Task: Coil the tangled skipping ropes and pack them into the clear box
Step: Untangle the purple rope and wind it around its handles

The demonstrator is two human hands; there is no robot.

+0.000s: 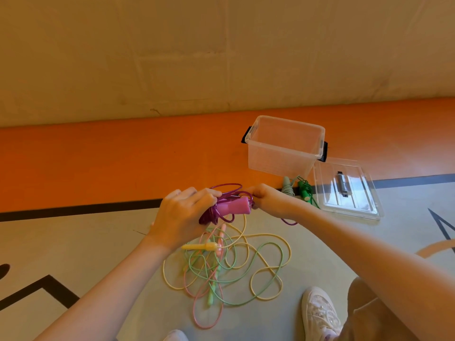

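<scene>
The box (283, 148), clear rigid plastic, stands open on the floor so coils can drop straight in; its lid (347, 190) lies flat beside it. A tangle (221, 264) of thin, glossy pastel ropes remains loose below the hands. The left hand (182, 215) clamps the purple rope (221, 205) bundle and its pink handle, likely keeping loops from springing. The right hand (266, 199) pinches the cord.

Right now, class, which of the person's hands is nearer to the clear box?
The right hand. It pinches the purple rope just below the clear box, near its front left corner; the left hand grips the coil farther left.
</scene>
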